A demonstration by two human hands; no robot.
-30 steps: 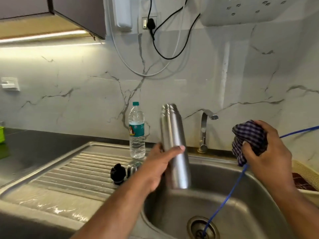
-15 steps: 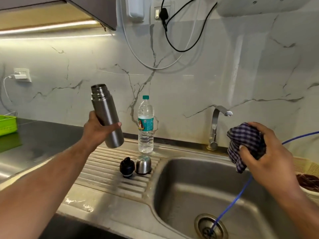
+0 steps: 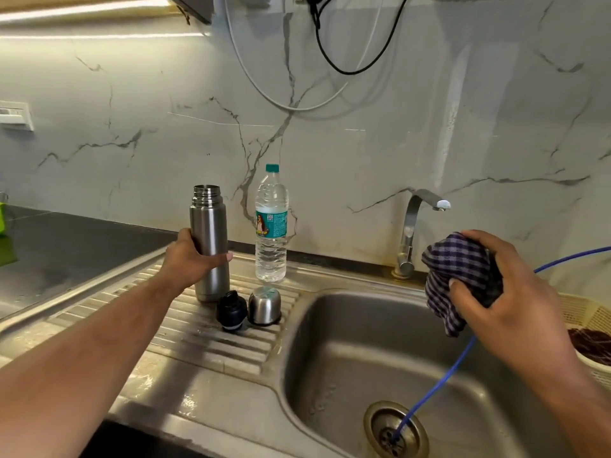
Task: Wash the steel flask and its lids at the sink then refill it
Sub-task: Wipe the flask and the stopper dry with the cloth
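Dark counter [image 3: 66,252], marble wall [image 3: 132,143] behind, steel sink [image 3: 330,342] with a ribbed drainboard [image 3: 205,338] that looks wet. Flask [image 3: 209,226] is stood upright on the drainboard, mouth open, just left of the bottle [image 3: 271,233]. It is gripped round the lower body by the left hand [image 3: 188,259]. Lid [image 3: 231,311] and cap [image 3: 264,305] are parked just in front, side by side, touching or nearly so. Cloth [image 3: 459,269] is bunched and clutched in the right hand [image 3: 502,292] above the sink's right side. Risks: the base is seated across wet ribs, so a tip is likely if it is released off-square, and a fall would take lid and cap with it, possibly into the sink. Bottle is capped and 1 hand is tied up by the cloth, so the refill could be fumbled, with the bottle knocked or water spilled past the narrow mouth. Hose [image 3: 439,385] is run below the right forearm into the drain [image 3: 395,431] and could be snagged. Plug [image 3: 312,0] and cables [image 3: 347,69] are hung above the sink, so splash is to be avoided. Not resolvable: flask interior, so clean, dry or empty cannot be confirmed. Also hidden: the fingers behind the flask. Plug is cropped at the top, hose source at the right, a green item [image 3: 2,223] at the left edge. Basket [image 3: 585,319] contents are dark red and unidentifiable. No flow is seen at the tap [image 3: 411,226].
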